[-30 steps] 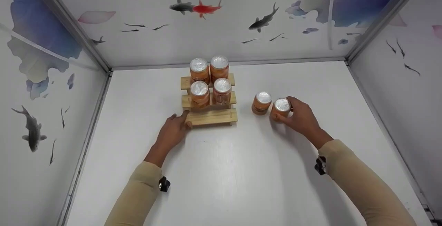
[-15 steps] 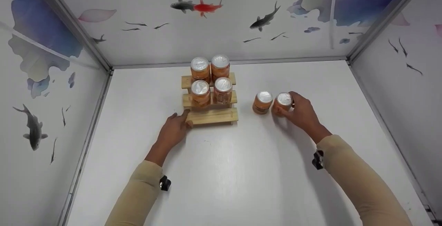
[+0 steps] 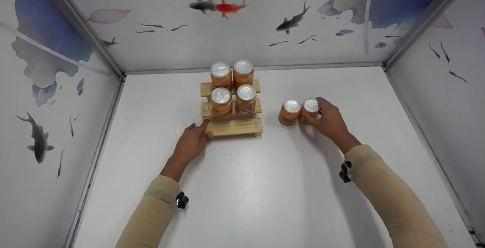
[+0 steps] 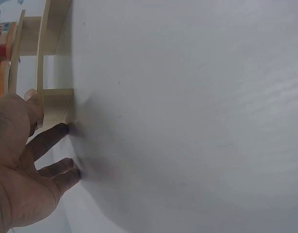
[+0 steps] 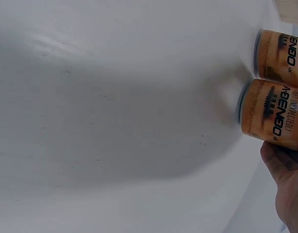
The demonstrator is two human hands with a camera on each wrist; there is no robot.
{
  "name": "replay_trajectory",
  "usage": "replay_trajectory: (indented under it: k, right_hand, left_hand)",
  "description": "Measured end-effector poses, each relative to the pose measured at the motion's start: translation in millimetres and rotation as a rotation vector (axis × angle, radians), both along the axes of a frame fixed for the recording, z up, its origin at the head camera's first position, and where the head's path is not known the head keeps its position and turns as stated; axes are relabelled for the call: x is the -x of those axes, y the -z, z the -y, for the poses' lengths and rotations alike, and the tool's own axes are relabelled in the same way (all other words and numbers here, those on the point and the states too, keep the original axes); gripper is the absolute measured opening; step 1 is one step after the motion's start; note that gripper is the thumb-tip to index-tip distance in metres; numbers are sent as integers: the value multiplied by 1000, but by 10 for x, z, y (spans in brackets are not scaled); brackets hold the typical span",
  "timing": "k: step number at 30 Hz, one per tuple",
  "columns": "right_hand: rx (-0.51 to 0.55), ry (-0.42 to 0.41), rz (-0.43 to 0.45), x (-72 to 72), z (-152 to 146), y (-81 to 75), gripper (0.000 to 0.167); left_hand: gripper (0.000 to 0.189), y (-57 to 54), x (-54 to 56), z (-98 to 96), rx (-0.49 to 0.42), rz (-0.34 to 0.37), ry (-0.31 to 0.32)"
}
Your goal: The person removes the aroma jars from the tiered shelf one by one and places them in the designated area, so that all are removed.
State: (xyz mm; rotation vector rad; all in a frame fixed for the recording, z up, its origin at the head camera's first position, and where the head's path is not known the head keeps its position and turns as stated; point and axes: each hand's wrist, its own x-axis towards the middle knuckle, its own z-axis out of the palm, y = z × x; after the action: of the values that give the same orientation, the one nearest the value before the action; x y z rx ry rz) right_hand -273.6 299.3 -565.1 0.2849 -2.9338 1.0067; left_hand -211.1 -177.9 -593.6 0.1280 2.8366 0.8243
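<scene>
In the head view, a three-step wooden rack [image 3: 235, 128] stands left of the table's middle. Two orange cans [image 3: 221, 104] with silvery lids occupy its middle step, and two more the top step. My left hand [image 3: 190, 142] holds the left end of the bare bottom step, thumb at the front edge; in the left wrist view the other fingers [image 4: 49, 141] reach down to the table. To the right of the rack, my right hand [image 3: 330, 121] grips an orange can [image 5: 273, 112] upright by its side. A second can [image 3: 289, 113] stands close against its left.
White tabletop [image 3: 242, 187] stretches in front of the rack and between the arms. A back wall [image 3: 242, 43] with painted fish rises just behind the rack, and side panels [image 3: 49, 108] enclose the table left and right.
My right hand has moved the gripped can slightly away from me, up beside the other loose can, narrowing the gap between them. The left hand keeps its place on the rack.
</scene>
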Motion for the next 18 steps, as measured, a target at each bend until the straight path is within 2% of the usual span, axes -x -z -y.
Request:
replay_trajectory:
  k: [18]
  right_hand:
    - [-4,11,-4,16,11,18,53]
  left_hand:
    - [56,-27,-3,-11,-2,14,-9]
